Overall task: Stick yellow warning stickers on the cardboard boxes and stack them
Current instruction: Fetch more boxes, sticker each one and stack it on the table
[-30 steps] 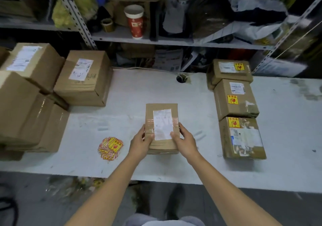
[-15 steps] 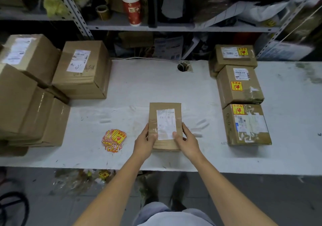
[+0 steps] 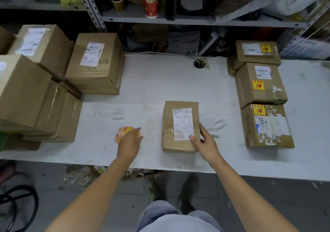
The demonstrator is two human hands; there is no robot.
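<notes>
While my right hand (image 3: 207, 142) rests on the small cardboard box (image 3: 178, 124), thumb laid on its white label (image 3: 183, 123) and fingers lying fairly straight along its right side at the near corner, my left hand (image 3: 129, 143) reaches out to the left of that box, over the pile of yellow warning stickers (image 3: 122, 133). Its fingers are stretched out rather than curled, and the forefinger points past the pile. The hand hides the tips, so I cannot tell whether they touch the stickers. The box lies flat on the white table (image 3: 160, 81), label up. To the right of the box, well apart, three stickered boxes (image 3: 262, 87) stand in a row running away from me, each bearing a yellow sticker. To its left and further back, plain boxes (image 3: 96, 63) are heaped, two showing white labels.
</notes>
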